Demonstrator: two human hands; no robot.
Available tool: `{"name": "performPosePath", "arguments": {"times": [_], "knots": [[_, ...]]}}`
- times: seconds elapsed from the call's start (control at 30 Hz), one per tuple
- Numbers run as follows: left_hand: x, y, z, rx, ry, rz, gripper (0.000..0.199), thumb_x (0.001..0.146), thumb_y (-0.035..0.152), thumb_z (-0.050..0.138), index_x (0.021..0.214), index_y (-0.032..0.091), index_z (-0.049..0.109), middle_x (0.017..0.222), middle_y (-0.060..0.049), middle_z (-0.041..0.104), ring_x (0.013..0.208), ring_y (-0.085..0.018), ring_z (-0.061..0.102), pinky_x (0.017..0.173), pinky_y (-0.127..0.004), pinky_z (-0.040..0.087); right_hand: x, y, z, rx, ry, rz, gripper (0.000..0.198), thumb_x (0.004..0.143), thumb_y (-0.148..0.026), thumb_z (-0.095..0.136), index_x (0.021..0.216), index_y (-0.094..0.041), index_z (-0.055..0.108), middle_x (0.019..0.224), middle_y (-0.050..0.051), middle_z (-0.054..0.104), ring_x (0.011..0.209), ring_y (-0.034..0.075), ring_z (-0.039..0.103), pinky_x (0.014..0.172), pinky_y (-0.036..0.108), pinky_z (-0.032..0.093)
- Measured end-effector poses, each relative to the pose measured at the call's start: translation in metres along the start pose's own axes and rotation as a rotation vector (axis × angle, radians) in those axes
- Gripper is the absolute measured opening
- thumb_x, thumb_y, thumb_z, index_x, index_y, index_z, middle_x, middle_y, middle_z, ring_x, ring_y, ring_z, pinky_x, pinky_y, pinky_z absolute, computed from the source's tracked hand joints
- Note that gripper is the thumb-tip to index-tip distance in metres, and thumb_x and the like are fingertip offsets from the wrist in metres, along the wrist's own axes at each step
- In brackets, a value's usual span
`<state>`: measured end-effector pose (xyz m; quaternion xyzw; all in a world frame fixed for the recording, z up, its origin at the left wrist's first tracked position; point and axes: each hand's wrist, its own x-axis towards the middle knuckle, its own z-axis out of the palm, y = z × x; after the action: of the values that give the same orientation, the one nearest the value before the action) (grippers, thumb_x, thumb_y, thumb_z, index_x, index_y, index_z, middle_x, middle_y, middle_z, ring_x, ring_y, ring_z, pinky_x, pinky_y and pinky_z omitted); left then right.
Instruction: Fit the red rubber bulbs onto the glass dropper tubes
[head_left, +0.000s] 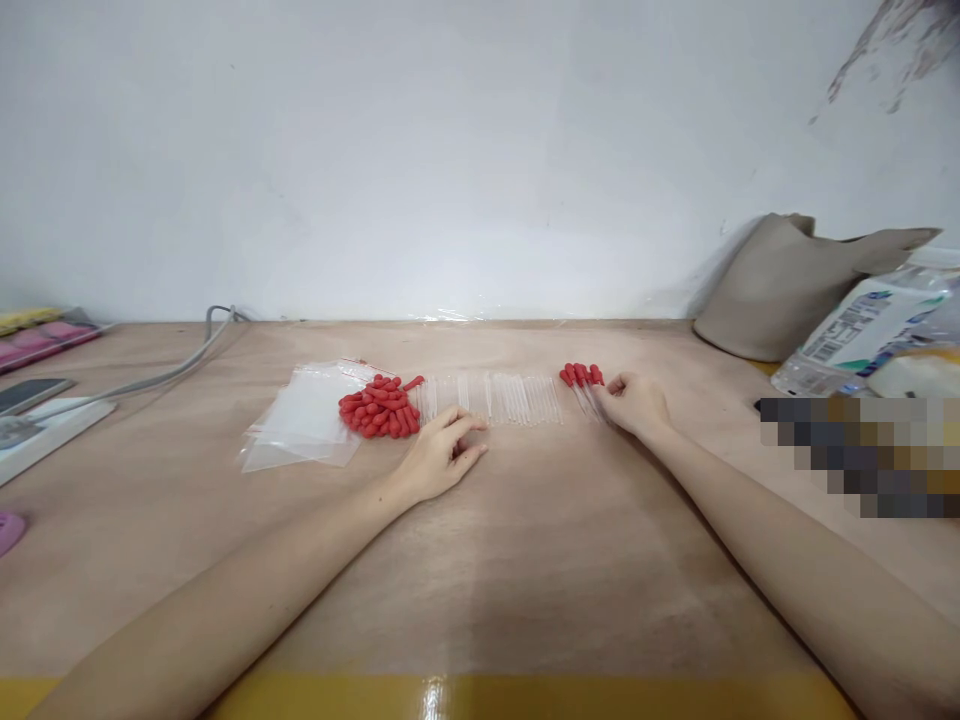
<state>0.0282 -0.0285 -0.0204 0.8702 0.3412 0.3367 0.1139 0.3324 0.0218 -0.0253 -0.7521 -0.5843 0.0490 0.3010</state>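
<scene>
My left hand (pixel 444 455) rests on the table with its fingers loosely bent and a gap between thumb and fingers; nothing shows in it. Beside it lies a heap of red rubber bulbs (pixel 379 408). A row of thin clear tubes (pixel 525 400) is laid out side by side just beyond the fingertips. At the right end of the row, several droppers (pixel 577 375), clear tubes with red bulbs on their far ends, lie together. My right hand (pixel 634 403) has its thumb and fingers pinched at the rightmost dropper, just below the bulb; the fingers partly hide it.
Clear zip bags (pixel 296 415) lie in a pile left of the bulbs. A grey cable (pixel 172 375), a phone (pixel 34 395) and a white board (pixel 67 425) are at the left. On the right stand a grey-brown container (pixel 780 285) and a tilted clear bottle (pixel 862 325).
</scene>
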Motion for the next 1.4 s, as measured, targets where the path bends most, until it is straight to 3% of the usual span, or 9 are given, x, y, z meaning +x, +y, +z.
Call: {"name": "performPosePath", "arguments": {"times": [0.3,0.53,0.63,0.77,0.93,1.1,1.2,1.3,1.4], "knots": [[0.000,0.000,0.000,0.017,-0.004,0.010,0.019,0.081,0.021,0.050,0.099,0.016,0.057,0.087,-0.004,0.050,0.060,-0.009,0.048,0.059,-0.024,0.045,-0.007,-0.009,-0.003,-0.084,0.040,0.013,0.026,0.072,-0.044,0.051,0.078,-0.019,0.059,0.071,0.006,0.062,0.066,0.020,0.056,0.051,0.026,0.032],[0.000,0.003,0.000,0.030,-0.015,0.026,0.018,0.082,0.020,0.049,0.097,0.017,0.058,0.089,-0.005,0.052,0.063,-0.010,0.050,0.059,-0.024,0.044,-0.023,-0.034,0.001,-0.093,0.065,-0.264,0.022,0.076,-0.036,0.047,0.069,-0.019,0.059,0.065,0.003,0.062,0.065,0.018,0.058,0.058,0.027,0.036],[0.000,0.004,0.000,0.033,-0.012,0.023,0.017,0.082,0.020,0.050,0.096,0.017,0.059,0.089,-0.005,0.052,0.063,-0.010,0.050,0.058,-0.023,0.044,-0.026,-0.043,0.008,-0.054,0.052,-0.299,0.021,0.076,-0.035,0.048,0.068,-0.019,0.059,0.068,0.004,0.062,0.075,0.020,0.059,0.065,0.029,0.040],[0.001,0.003,0.001,0.028,-0.011,0.019,0.017,0.081,0.020,0.050,0.095,0.017,0.059,0.088,-0.005,0.052,0.061,-0.009,0.050,0.058,-0.023,0.044,-0.024,-0.049,0.014,-0.096,-0.044,-0.243,0.020,0.073,-0.036,0.051,0.067,-0.019,0.061,0.083,0.007,0.065,0.093,0.027,0.057,0.072,0.035,0.043],[0.001,0.003,0.001,0.029,-0.014,0.026,0.016,0.081,0.020,0.050,0.093,0.016,0.060,0.086,-0.005,0.052,0.061,-0.009,0.049,0.058,-0.023,0.044,-0.022,-0.053,0.014,-0.135,-0.130,-0.179,0.021,0.072,-0.034,0.050,0.070,-0.020,0.065,0.115,0.006,0.057,0.120,0.034,0.036,0.081,0.044,0.042],[0.001,0.002,0.001,0.073,-0.007,0.022,0.016,0.081,0.020,0.050,0.092,0.016,0.061,0.086,-0.005,0.053,0.067,-0.012,0.050,0.060,-0.024,0.044,-0.023,-0.054,0.015,-0.130,-0.160,-0.122,0.023,0.073,-0.035,0.049,0.063,-0.020,0.064,0.100,0.009,0.063,0.108,0.034,0.048,0.076,0.045,0.043],[0.001,0.002,0.001,0.142,0.035,0.034,0.015,0.081,0.021,0.050,0.089,0.017,0.062,0.084,-0.006,0.055,0.076,-0.015,0.052,0.067,-0.028,0.044,-0.025,-0.051,0.019,-0.074,-0.053,-0.157,0.019,0.074,-0.033,0.050,0.066,-0.020,0.061,0.096,0.009,0.064,0.105,0.031,0.051,0.075,0.042,0.043],[0.000,0.003,0.002,0.231,0.104,0.031,0.014,0.081,0.024,0.051,0.082,0.017,0.063,0.080,-0.005,0.056,0.078,-0.017,0.052,0.072,-0.031,0.041,-0.030,-0.048,0.023,-0.002,0.113,-0.287,0.017,0.077,-0.032,0.048,0.074,-0.019,0.057,0.092,0.008,0.064,0.092,0.026,0.056,0.072,0.037,0.043],[0.000,0.008,-0.001,0.335,0.143,-0.023,0.018,0.080,0.030,0.052,0.071,0.016,0.061,0.076,-0.004,0.058,0.076,-0.018,0.052,0.072,-0.033,0.039,-0.039,-0.048,0.023,0.015,0.190,-0.511,0.018,0.082,-0.031,0.044,0.079,-0.017,0.055,0.079,0.008,0.062,0.078,0.023,0.056,0.068,0.034,0.042]]}}
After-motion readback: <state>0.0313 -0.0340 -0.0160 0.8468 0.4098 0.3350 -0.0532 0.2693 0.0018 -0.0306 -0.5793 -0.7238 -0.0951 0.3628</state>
